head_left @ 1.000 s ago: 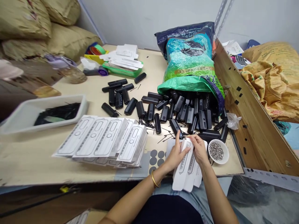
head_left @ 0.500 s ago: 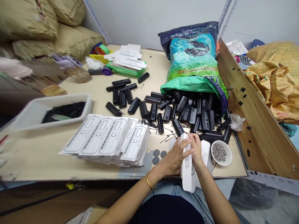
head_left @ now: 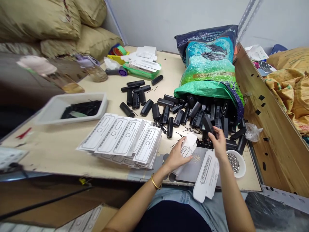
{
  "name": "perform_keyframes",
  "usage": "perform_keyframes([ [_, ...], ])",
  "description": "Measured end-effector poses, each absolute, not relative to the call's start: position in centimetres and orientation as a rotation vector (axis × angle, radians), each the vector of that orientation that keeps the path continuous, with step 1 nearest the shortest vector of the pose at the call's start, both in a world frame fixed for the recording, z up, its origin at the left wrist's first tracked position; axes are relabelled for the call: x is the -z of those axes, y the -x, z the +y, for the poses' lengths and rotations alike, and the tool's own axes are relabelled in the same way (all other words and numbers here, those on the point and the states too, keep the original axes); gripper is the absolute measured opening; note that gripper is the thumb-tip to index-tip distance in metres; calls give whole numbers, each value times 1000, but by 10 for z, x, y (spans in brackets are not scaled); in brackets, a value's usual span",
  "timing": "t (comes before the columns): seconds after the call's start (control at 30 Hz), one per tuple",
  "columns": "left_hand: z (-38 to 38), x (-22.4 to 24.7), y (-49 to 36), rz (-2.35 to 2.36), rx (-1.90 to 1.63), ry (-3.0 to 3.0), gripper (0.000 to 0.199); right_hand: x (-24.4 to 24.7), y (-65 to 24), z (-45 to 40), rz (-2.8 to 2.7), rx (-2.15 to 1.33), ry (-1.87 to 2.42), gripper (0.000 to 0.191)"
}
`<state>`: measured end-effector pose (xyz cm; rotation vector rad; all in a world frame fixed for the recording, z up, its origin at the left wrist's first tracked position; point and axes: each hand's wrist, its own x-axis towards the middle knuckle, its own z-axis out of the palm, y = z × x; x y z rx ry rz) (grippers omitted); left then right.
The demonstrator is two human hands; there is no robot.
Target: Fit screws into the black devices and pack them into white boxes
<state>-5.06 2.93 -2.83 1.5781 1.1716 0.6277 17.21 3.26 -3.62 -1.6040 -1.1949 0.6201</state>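
My left hand (head_left: 176, 158) is closed around a white printed cardboard box (head_left: 190, 143), which stands tilted with its flap open at the far end. Between the thumb and fingers of my right hand (head_left: 219, 143) is a slim black plastic device (head_left: 207, 124), lifted at the near edge of a heap of similar black devices (head_left: 198, 118). Below my right wrist, a flattened white box (head_left: 205, 175) lies over the table's front edge. Finished-looking white boxes (head_left: 127, 137) are stacked in rows to the left of my left hand.
A white bowl (head_left: 243, 167) of small metal parts sits by my right forearm. The heap spills from a green and blue bag (head_left: 210, 75). At left is a white tray (head_left: 72, 120) of thin black pieces; behind, a green basket (head_left: 142, 73) holds flat cartons. A wooden board (head_left: 251, 96) borders the right.
Both hands were together on a white box; now they are apart. The left has moved left with a box, and the right has reached forward and taken a black device. The view has shifted slightly.
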Motion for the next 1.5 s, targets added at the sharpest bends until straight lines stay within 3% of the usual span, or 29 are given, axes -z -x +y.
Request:
perform_keyframes([
  [0.17,23,22,53,980,-464,-1942,82,-24,-190,-3,-1840,-1003,1460,28],
  [0.27,17,23,52,924,-502,-1935,81,-22,-171,1,-1800,-1113,1393,25],
  [0.37,14,24,58,1038,-654,-1816,77,11,-155,27,-1472,-958,1543,27],
  [0.47,12,22,63,1098,-809,-1728,76,46,-142,50,-1634,-687,1928,12],
  [0.6,7,16,55,1092,-907,-1689,75,64,-133,57,-1678,-612,1965,17],
  [0.83,13,9,25,1154,-889,-1598,71,28,-169,39,-1399,-571,1849,20],
  [0.97,15,8,16,1164,-831,-1619,73,-15,-169,13,-1015,-544,1538,21],
  [1.13,12,8,11,1129,-861,-1634,76,-36,-138,-13,-1366,-594,1509,12],
  [1.2,10,10,10,1115,-928,-1614,69,-29,-131,-15,-1351,-579,1541,12],
  [1.3,6,15,9,1038,-925,-1667,43,-12,-125,-11,-1112,-691,1532,28],
  [1.37,3,17,7,966,-873,-1708,35,-2,-118,-8,-1027,-804,1507,26],
  [1.43,3,18,5,921,-858,-1669,49,4,-109,-8,-1029,-731,1515,17],
  [1.5,5,18,4,890,-886,-1580,70,8,-99,-12,-1139,-545,1491,18],
])
